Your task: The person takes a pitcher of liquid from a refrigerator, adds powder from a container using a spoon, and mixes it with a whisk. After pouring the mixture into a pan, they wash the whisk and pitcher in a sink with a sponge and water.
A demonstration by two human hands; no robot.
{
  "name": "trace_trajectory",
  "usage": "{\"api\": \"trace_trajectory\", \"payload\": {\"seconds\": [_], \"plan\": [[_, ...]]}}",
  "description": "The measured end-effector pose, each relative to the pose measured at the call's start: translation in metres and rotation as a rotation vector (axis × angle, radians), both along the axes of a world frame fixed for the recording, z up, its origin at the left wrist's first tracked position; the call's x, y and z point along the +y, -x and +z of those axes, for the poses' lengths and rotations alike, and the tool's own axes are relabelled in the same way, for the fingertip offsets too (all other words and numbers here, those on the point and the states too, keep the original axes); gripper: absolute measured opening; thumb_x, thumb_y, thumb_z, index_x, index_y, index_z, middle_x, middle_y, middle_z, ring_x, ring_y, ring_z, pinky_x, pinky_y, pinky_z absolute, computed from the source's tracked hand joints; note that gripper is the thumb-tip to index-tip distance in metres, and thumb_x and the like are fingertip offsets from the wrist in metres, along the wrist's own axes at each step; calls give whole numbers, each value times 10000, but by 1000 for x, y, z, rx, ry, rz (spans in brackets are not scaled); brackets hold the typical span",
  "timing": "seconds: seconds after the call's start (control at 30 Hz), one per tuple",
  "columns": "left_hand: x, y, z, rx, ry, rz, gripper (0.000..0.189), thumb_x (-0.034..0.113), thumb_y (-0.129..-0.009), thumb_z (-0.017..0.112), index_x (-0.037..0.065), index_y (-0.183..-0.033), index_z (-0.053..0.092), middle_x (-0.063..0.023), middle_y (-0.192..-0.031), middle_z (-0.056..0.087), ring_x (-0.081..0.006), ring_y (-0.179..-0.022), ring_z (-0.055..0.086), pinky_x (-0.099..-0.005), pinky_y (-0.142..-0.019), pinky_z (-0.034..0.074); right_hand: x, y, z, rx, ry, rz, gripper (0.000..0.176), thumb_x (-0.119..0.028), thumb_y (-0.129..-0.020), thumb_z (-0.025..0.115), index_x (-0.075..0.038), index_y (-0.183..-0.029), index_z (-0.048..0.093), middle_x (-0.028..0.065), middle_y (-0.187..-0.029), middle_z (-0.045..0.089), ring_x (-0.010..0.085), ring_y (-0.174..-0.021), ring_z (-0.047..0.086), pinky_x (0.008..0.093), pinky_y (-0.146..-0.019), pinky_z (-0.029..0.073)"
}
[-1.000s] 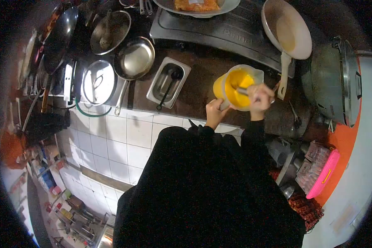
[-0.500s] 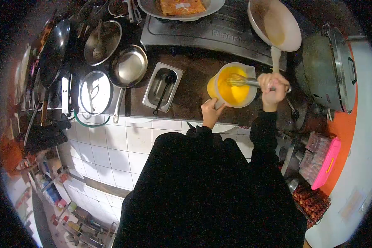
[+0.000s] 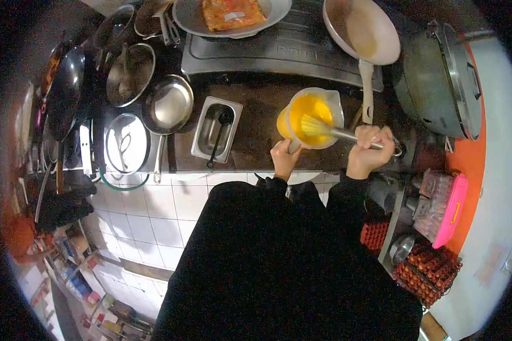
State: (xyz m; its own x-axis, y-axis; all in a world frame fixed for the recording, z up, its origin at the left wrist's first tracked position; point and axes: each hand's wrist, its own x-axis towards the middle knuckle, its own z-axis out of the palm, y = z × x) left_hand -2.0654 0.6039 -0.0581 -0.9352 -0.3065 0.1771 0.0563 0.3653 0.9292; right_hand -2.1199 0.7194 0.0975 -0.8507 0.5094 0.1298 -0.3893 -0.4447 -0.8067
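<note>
Yellow liquid (image 3: 320, 107) sits in a translucent jug (image 3: 338, 113) on the dark counter (image 3: 261, 108) — the left hand (image 3: 283, 160) grips the jug near its handle, the right hand (image 3: 371, 149) is clenched round a whisk (image 3: 342, 134) dipped inside. Mixing looks well along: the colour seems even, but the whisk isn't out — remaining lumps, I cannot tell.
</note>
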Motion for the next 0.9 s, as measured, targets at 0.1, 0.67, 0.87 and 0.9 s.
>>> {"api": "trace_trajectory", "payload": {"seconds": [0.1,0.67,0.87,0.9], "plan": [[-1,2,3,67,36,48,260,149,-543,669,1,-598,463,-146,-521,451,-285,-487,459,-313,-436,353,-2,13,13,73,-38,115,228,-196,-661,371,-112,-464,292,1,-344,290,104,-302,234,239,-378,226],[1,4,1,85,13,53,254,130,-529,670,25,-592,447,-128,-525,444,-277,-494,461,-324,-435,352,-10,27,-83,-87,-818,-70,114,-29,-687,397,-25,-574,402,47,-578,448,127,-483,433,245,-430,366],[-1,-5,-4,3,54,13,266,149,-514,676,21,-678,511,-117,-561,478,-260,-505,473,-314,-452,369,-34,3,-73,74,-678,219,173,-130,-729,371,7,-639,428,63,-551,434,125,-436,377,237,-419,325],[-1,0,-4,17,67,-2,280,132,-513,674,16,-729,539,-116,-592,503,-251,-511,477,-299,-463,375,-39,6,-70,51,-727,50,174,-142,-736,371,8,-671,430,69,-584,446,130,-438,381,238,-418,326]]}}
